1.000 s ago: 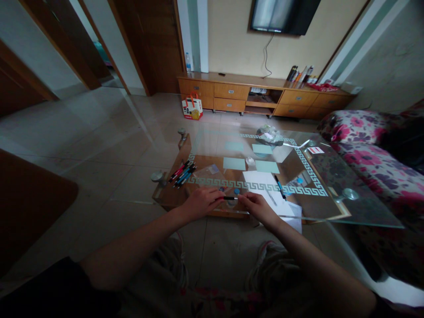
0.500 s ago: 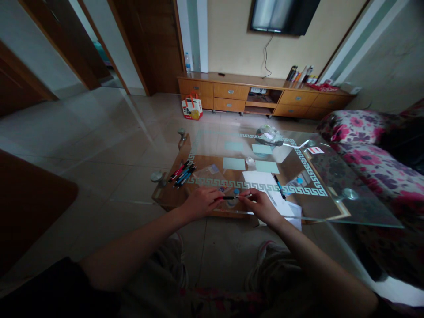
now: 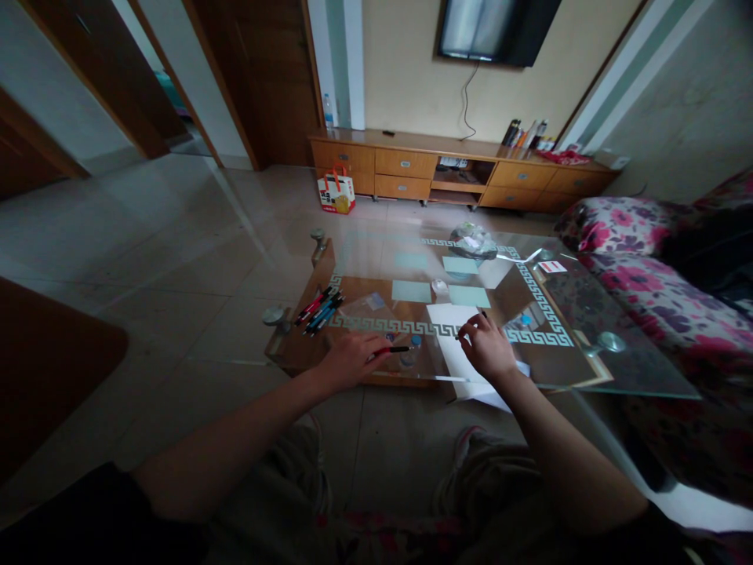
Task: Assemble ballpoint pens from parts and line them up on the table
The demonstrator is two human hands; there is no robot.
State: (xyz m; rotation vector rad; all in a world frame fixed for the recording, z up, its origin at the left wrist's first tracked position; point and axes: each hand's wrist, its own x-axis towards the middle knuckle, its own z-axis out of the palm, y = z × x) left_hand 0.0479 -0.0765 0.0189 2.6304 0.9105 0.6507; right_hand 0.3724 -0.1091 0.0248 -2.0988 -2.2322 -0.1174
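Bench [image 3: 588,345]: clear glossy glass top with a frosted key-pattern border, over a brown wood shelf, on shiny metal studs. Paper sheet [image 3: 452,333]: matt white. Pen [image 3: 395,350] in the left hand [image 3: 353,361]: dark smooth plastic, as are the spare pens [image 3: 321,308]. Floor: glossy tile. Sofa [image 3: 635,259]: floral cloth.

Bare forearms, dark short sleeve at left shoulder, grey-olive trousers, no rings or watch visible.
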